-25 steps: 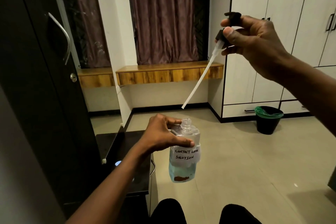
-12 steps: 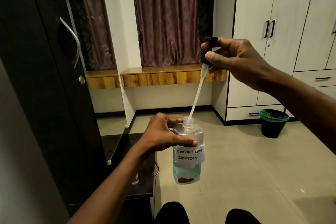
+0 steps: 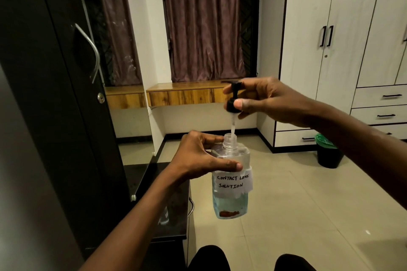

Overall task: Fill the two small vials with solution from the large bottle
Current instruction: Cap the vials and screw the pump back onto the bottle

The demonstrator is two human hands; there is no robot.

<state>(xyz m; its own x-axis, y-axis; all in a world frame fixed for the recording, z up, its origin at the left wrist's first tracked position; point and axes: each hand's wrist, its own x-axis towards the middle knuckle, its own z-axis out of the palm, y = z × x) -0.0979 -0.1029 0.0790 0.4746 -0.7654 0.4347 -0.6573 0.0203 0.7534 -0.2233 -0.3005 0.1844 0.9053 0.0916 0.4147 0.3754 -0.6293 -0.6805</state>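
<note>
Two hands engaged. Left hand (image 3: pixel 196 158) — fingers wrapped around shoulder of large bottle (image 3: pixel 231 180), held upright in air above floor, beside dark counter (image 3: pixel 176 202). Right hand (image 3: pixel 266 99) — fingers pinching black pump head (image 3: pixel 232 101) above bottle; white dip tube (image 3: pixel 233 125) enters open neck. Blue solution fills lower part; label reads "CONTACT LENS SOLUTION".

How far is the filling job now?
Whether any filling is done cannot be told: no vial shows clearly. In hand: the left hand holds the bottle, and the right hand lowers the pump, its tube already in the neck. Left: seating the pump, and any filling not yet done.
</note>
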